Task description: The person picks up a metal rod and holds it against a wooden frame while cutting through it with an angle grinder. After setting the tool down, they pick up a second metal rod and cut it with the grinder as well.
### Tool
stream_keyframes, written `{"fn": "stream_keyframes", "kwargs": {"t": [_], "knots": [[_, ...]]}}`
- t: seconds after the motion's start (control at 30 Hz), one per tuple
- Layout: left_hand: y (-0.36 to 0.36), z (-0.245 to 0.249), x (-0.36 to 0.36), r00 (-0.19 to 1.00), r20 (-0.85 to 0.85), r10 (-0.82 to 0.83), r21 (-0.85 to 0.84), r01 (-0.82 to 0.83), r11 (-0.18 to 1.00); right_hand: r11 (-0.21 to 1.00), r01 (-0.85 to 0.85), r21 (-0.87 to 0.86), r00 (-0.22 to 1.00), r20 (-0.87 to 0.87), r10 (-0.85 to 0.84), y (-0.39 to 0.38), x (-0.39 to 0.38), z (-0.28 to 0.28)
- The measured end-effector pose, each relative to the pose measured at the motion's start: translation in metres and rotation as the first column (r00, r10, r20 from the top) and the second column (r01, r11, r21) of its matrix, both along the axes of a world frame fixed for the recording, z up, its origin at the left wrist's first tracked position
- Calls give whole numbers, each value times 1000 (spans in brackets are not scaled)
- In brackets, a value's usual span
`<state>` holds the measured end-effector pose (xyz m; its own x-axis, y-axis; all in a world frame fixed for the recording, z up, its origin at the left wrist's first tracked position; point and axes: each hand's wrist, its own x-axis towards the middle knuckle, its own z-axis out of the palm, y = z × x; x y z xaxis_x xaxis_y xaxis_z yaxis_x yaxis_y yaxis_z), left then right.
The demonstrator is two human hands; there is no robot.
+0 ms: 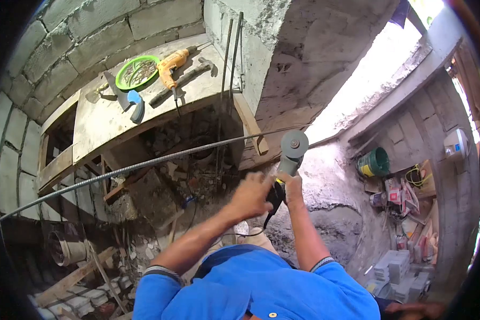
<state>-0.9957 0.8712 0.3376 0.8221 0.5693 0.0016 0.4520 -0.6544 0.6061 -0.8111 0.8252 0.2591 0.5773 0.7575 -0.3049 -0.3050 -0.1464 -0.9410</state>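
An angle grinder [289, 164] with a grey disc is held upright in front of the blue shirt. My right hand [292, 188] is wrapped round its body just below the disc. To its left, my left hand [252, 193] is beside the grinder's dark rear part; its fingers are blurred, and whether they grip the tool is unclear. A long ribbed steel bar [160, 159] runs across the view from the lower left and passes just above the disc.
On a plywood board [104, 130] lie an orange drill [170, 66], a hammer [181, 82], a blue-handled tool [136, 105] and a green dish [137, 72]. A green bucket [374, 162] stands right. Rubble and wooden pieces cover the lower left; grey blocks [392, 266] sit lower right.
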Motion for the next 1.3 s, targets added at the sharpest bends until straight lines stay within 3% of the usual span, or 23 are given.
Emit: {"fn": "stream_keyframes", "kwargs": {"t": [0.03, 0.1, 0.17, 0.2, 0.27, 0.3, 0.4, 0.6, 0.73, 0.93, 1.07, 1.3], "knots": [[13, 23, -20, 983, 160, 94, 103, -111, 989, 999, -17, -32, 998, 57, 19, 4, 4, 6], [47, 77, -61, 958, 109, 266, 364, -288, 886, 997, -74, -36, 996, 56, 76, 12, 10, 18], [80, 79, -101, 883, -21, 469, 593, -367, 717, 982, -180, -53, 978, 97, 185, 21, 27, 12], [92, 76, -120, 844, -154, 513, 585, -341, 736, 982, -179, -53, 978, 97, 183, 26, 31, 13], [105, 72, -143, 809, -310, 499, 531, -288, 797, 944, -213, -251, 874, 384, 299, 38, 39, 18], [108, 64, -146, 860, -243, 448, 531, -269, 803, 940, -141, -311, 788, 540, 297, 47, 54, -12], [111, 59, -146, 902, -165, 399, 533, -259, 806, 914, -115, -390, 694, 627, 355, 58, 56, -2], [115, 55, -148, 908, -129, 398, 535, -274, 799, 868, -166, -469, 629, 627, 459, 66, 48, 33], [114, 51, -148, 899, -131, 417, 517, -297, 803, 882, -148, -448, 560, 697, 448, 72, 56, 20], [112, 50, -151, 916, -73, 394, 509, -306, 804, 823, -222, -523, 587, 602, 541, 67, 46, 57], [111, 50, -151, 904, -102, 415, 494, -316, 810, 861, -172, -478, 507, 706, 494, 70, 55, 35], [112, 48, -151, 914, -36, 405, 493, -336, 803, 862, -181, -473, 487, 719, 496, 75, 69, 14]]}}
